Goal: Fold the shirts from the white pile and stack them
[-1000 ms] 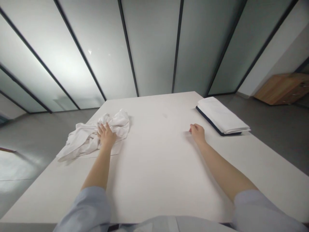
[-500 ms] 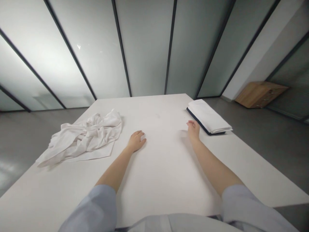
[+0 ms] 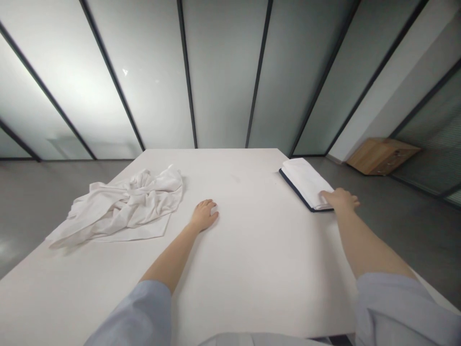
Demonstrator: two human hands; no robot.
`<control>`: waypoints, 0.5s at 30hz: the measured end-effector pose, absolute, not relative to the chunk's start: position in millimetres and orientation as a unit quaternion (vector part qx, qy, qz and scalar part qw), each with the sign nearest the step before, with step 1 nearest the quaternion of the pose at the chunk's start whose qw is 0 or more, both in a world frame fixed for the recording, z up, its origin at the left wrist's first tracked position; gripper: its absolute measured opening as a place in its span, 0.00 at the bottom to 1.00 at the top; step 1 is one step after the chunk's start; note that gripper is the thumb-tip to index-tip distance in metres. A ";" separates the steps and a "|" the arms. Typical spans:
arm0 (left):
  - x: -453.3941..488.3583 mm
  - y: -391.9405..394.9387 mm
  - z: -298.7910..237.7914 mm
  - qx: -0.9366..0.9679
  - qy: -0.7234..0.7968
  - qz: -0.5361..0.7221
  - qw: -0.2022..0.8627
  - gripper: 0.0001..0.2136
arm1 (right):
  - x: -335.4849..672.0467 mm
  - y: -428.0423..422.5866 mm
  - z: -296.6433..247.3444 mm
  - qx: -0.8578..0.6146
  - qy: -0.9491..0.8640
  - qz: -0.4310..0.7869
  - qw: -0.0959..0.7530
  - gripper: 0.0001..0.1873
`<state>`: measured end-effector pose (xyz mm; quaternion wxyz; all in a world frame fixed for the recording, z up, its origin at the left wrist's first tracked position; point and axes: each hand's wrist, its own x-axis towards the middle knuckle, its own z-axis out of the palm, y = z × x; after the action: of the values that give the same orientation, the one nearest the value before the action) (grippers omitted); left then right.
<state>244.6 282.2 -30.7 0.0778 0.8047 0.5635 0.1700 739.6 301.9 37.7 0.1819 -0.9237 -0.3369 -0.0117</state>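
- Left hand (image 3: pixel 204 215): bare, palm down on the white table, fingers lightly together and slightly curled, pinching nothing. Holds nothing; touches only the tabletop. Nearest item is the crumpled white cloth, just to its left, not touching.
- Right hand (image 3: pixel 340 200): bare, reaching to the table's right edge, fingers (image 3: pixel 326 196) extended and lying across the near end of the folded white cloth. Grip spread, with no fold gathered or pinched; thumb not clearly visible.
- Folded white cloth (image 3: pixel 306 182): neat flat stack on a navy-edged backing, lying at the table's right edge, toward the far corner. Long axis runs along that edge, from the far end down to the near end under the right hand's fingers. Right hand far nearer than left.
- Crumpled white cloth (image 3: pixel 122 206): loose, wrinkled heap with a trailing corner, on the table's left half, partly overhanging the left edge.
- White table (image 3: pixel 252 288): large rectangular top, bearing both cloths and both hands.
- Pale blue sleeves (image 3: pixel 389 307): one on each forearm, at the table's near edge.
- Wooden cabinet (image 3: pixel 382 156): low, on the floor beyond the table's far right corner.
- Frosted glass partition (image 3: pixel 223 72): dark-framed panels beyond the table's far edge.
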 end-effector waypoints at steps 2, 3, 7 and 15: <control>244.4 282.7 -31.1 0.805 0.564 0.170 0.076 0.18 | 734.6 305.3 50.1 -0.908 -0.389 -0.032 0.151 0.24; 244.4 283.0 -31.3 0.805 0.564 0.169 0.075 0.18 | 728.4 307.2 56.2 -0.892 -0.423 -0.049 0.151 0.22; 244.4 283.6 -31.4 0.806 0.566 0.158 0.071 0.18 | 676.0 310.6 68.2 -0.788 -0.568 -0.120 0.204 0.17; 243.0 282.1 -31.4 0.806 0.560 0.176 0.077 0.24 | 539.4 291.9 25.0 -0.471 -0.840 0.130 0.235 0.22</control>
<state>243.0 282.1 -31.4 0.0770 0.8056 0.5605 0.1762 539.4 291.9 25.0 0.2349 -0.4714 -0.8400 0.1303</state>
